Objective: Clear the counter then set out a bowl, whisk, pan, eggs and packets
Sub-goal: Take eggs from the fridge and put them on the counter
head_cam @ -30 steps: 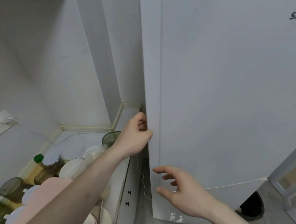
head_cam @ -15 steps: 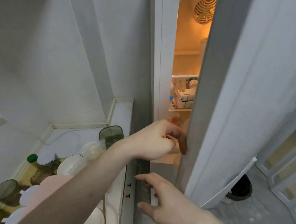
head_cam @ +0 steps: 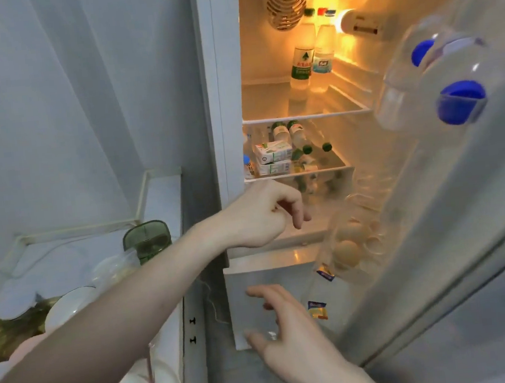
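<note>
Left hand (head_cam: 260, 218) is up at the fridge opening, fingers loosely curled, holding nothing — it hangs just in front of the lower shelf edge. Right hand (head_cam: 290, 327) is lower, fingers spread open and empty, in front of the white lower door panel (head_cam: 255, 287). Fridge door (head_cam: 464, 200) is swung wide to the right, interior light on. Eggs (head_cam: 349, 251) sit in the clear door rack low on the open door, just right of and between the two hands; neither hand touches them. Two small yellow-blue packets (head_cam: 318, 309) show in the door bin below the eggs, near the right hand's fingertips. Inside: two upright water bottles (head_cam: 303, 64) on the top shelf, milk cartons (head_cam: 273, 153) and lying green-capped bottles on the middle shelf. Blue-capped bottles (head_cam: 461, 100) in the upper door rack, blurred. Counter (head_cam: 164, 194) at left is crowded — white bowls (head_cam: 67, 306), a green lidded container (head_cam: 147, 239), jars.
</note>
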The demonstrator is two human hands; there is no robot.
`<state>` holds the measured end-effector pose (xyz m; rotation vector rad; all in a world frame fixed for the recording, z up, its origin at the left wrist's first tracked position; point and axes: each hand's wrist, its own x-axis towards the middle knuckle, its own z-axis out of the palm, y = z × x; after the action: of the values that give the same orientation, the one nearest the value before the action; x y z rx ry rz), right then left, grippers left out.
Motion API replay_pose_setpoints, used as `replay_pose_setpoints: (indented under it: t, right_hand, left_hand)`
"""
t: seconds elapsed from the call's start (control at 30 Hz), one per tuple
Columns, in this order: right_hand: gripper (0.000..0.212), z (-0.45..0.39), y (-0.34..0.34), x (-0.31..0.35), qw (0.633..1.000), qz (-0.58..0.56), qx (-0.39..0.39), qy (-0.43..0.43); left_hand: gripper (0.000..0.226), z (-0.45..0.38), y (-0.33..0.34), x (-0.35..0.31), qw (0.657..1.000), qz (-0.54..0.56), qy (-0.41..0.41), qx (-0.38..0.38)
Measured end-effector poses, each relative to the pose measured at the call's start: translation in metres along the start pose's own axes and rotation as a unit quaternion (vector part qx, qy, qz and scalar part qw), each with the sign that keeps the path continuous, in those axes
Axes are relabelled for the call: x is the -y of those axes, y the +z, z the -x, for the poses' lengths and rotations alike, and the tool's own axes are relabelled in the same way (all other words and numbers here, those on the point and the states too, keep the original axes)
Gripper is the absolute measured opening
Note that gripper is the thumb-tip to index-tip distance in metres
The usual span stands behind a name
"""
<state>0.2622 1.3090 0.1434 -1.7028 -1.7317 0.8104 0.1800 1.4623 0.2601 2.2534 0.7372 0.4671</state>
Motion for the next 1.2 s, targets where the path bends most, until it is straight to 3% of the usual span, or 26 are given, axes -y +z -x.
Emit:
replay_pose_setpoints:
  t: [0.23, 0.43, 0.7, 1.0, 1.2]
  right_hand:
    - [0.030, 0.031, -0.069, 0.011, 0.990, -0.009, -0.139, -0.002]
    - [0.037, 0.060, -0.117, 0.010, 0.949, 0.065, -0.308, -0.025]
    - [0.057, 0.093, -0.132, -0.019, 0.950, 0.134, -0.259, 0.114]
    - [0.035, 0.111, -0.153, -0.035, 0.924, 0.153, -0.316, 0.153]
    - [0.033, 0.114, -0.159, -0.039, 0.919, 0.163, -0.319, 0.166]
  left_hand:
    - [0.046, -0.027, 0.019, 0.002, 1.000, -0.009, 0.014, -0.007]
    - [0.038, -0.050, 0.041, -0.025, 0.994, -0.052, 0.093, -0.003]
    - [0.038, -0.083, 0.080, -0.055, 0.976, -0.087, 0.190, 0.068]
    - [0.030, -0.110, 0.128, -0.085, 0.951, -0.145, 0.202, 0.186]
    - [0.035, -0.125, 0.146, -0.104, 0.927, -0.185, 0.183, 0.269]
